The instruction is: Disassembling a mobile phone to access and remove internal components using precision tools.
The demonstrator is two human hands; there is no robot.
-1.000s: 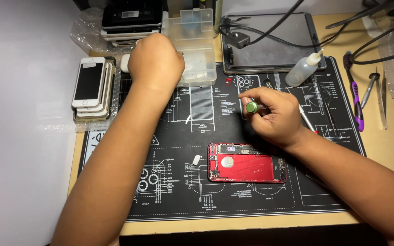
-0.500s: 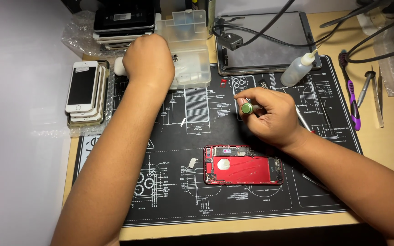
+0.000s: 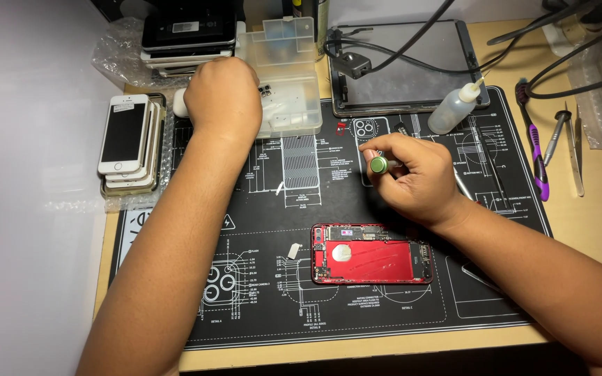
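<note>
Your left hand (image 3: 223,97) reaches curled into the clear parts box (image 3: 283,76), its grasp hidden, while your right hand (image 3: 419,177) grips a green-capped screwdriver (image 3: 379,165) above the red phone housing (image 3: 372,253), lying opened and unfinished on the black repair mat (image 3: 259,278).

A green-capped screwdriver (image 3: 379,165) lies sideways in the right hand's (image 3: 418,182) closed fingers, cap poking out leftward; a clear plastic parts box (image 3: 288,104), lid raised, sits touching the left hand (image 3: 223,97).
</note>
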